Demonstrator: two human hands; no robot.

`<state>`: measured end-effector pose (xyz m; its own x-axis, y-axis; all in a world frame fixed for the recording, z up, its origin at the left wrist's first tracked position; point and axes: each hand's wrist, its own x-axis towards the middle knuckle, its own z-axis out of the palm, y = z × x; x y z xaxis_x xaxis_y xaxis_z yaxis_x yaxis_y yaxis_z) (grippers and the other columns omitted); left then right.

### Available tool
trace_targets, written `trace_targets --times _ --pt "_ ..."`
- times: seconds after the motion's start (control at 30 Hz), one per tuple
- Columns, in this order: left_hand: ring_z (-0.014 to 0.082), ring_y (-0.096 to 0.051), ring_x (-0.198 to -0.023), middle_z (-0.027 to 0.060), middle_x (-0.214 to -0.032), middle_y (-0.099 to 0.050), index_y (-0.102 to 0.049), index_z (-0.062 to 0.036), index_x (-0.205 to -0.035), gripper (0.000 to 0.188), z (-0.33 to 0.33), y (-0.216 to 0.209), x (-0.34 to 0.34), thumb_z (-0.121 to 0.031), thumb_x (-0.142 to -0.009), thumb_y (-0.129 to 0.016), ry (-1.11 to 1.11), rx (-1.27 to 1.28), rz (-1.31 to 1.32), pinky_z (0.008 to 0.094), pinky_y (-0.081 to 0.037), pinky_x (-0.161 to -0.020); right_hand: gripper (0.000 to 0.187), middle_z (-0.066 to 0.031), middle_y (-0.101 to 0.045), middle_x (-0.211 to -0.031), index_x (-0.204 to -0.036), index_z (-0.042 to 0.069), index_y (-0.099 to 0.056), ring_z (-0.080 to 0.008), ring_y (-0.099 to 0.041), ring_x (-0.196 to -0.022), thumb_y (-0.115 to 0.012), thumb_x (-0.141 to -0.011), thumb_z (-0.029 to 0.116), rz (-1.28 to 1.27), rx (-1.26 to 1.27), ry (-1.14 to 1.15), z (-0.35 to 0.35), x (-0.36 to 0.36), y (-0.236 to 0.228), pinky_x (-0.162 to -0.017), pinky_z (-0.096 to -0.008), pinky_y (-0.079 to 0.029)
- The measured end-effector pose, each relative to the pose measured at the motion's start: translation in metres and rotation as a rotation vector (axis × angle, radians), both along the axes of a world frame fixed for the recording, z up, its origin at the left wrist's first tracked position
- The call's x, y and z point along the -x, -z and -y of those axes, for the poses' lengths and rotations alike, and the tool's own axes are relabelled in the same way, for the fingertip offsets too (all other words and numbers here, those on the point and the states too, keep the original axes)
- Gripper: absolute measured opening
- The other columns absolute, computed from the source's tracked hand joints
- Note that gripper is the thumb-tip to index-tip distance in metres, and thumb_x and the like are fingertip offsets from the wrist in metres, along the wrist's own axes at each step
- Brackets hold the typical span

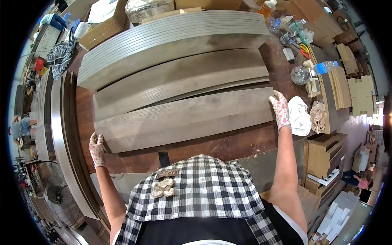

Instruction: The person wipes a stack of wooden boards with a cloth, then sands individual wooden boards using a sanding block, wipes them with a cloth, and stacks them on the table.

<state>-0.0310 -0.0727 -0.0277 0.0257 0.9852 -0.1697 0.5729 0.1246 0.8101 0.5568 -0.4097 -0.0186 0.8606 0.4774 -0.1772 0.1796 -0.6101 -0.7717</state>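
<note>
A grey-brown wood-grain plank (188, 118) lies crosswise in front of me, its right end a little farther away than its left. My left hand (97, 150), in a white glove with a pink floral print, closes on the near left end. At the right end my right hand (281, 109), gloved alike, has its fingers bent over the edge. The undersides of both grips are hidden. Just behind lies another plank (183, 77), with a further board edge showing beneath it. Farther back a stack of grooved-edge planks (175, 36) spans the table.
On the brown table (212, 147), a white cloth (299, 116) and a crumpled beige cloth (318, 117) lie right of my hand. Plastic bottles (326, 67) and yellow-handled scissors (305, 51) sit farther right. More long planks (65, 134) stand at left, beside a fan (57, 195). Cardboard boxes (104, 34) are behind.
</note>
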Motion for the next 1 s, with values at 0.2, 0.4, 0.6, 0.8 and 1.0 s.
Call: trace_targets --times 0.2,0.4,0.6,0.8,1.0 --pt "0.0062 -0.050 -0.069 0.0019 -0.088 -0.059 -0.053 -0.0005 -0.113 0.036 0.023 0.016 0.013 -0.020 -0.083 -0.060 -0.023 0.029 -0.174 0.0198 -0.041 -0.056 0.030 -0.0138 -0.057 -0.107 -0.103 0.003 -0.058 -0.0298 -0.052 -0.103 -0.059 -0.076 0.016 0.580 0.216 -0.129 0.033 -0.006 0.012 -0.091 -0.0369 -0.038" --pt "0.0065 -0.051 -0.070 -0.0005 -0.090 -0.058 -0.057 -0.0019 -0.105 0.026 0.014 0.024 0.054 -0.017 -0.084 -0.059 -0.041 0.149 0.006 0.0196 -0.042 -0.058 0.054 -0.0109 -0.039 -0.131 -0.127 0.018 -0.042 -0.0310 -0.040 -0.116 -0.054 -0.079 0.040 0.956 0.636 0.255 0.083 -0.026 -0.005 -0.095 -0.0439 -0.034" --pt "0.0120 -0.053 -0.087 0.0045 -0.098 -0.059 -0.055 0.0006 -0.110 0.032 0.019 0.001 0.033 -0.020 -0.084 -0.056 0.057 0.159 -0.079 0.0238 -0.042 -0.078 0.031 -0.0060 -0.057 -0.108 -0.112 0.004 -0.053 -0.0147 -0.053 -0.098 -0.056 -0.081 0.010 0.119 -0.262 0.262 0.115 -0.049 0.021 -0.085 -0.0289 -0.042" --pt "0.0083 -0.053 -0.077 0.0016 -0.093 -0.060 -0.057 0.0000 -0.110 0.034 0.021 -0.003 0.035 -0.020 -0.083 -0.056 0.032 0.231 0.015 0.0214 -0.044 -0.066 0.038 -0.0109 -0.056 -0.102 -0.110 0.007 -0.057 -0.0265 -0.050 -0.100 -0.058 -0.072 0.013 0.609 -0.056 -0.339 0.004 0.062 0.007 -0.091 -0.0355 -0.038" --pt "0.0028 -0.048 -0.065 -0.0052 -0.082 -0.058 -0.059 -0.0027 -0.105 0.028 0.018 0.002 0.015 -0.022 -0.085 -0.054 0.059 0.225 0.110 0.0162 -0.039 -0.057 0.047 -0.0116 -0.043 -0.128 -0.121 0.012 -0.048 -0.0273 -0.036 -0.122 -0.054 -0.079 0.031 0.172 -0.096 -0.987 -0.114 0.263 0.066 -0.100 -0.0450 -0.028"
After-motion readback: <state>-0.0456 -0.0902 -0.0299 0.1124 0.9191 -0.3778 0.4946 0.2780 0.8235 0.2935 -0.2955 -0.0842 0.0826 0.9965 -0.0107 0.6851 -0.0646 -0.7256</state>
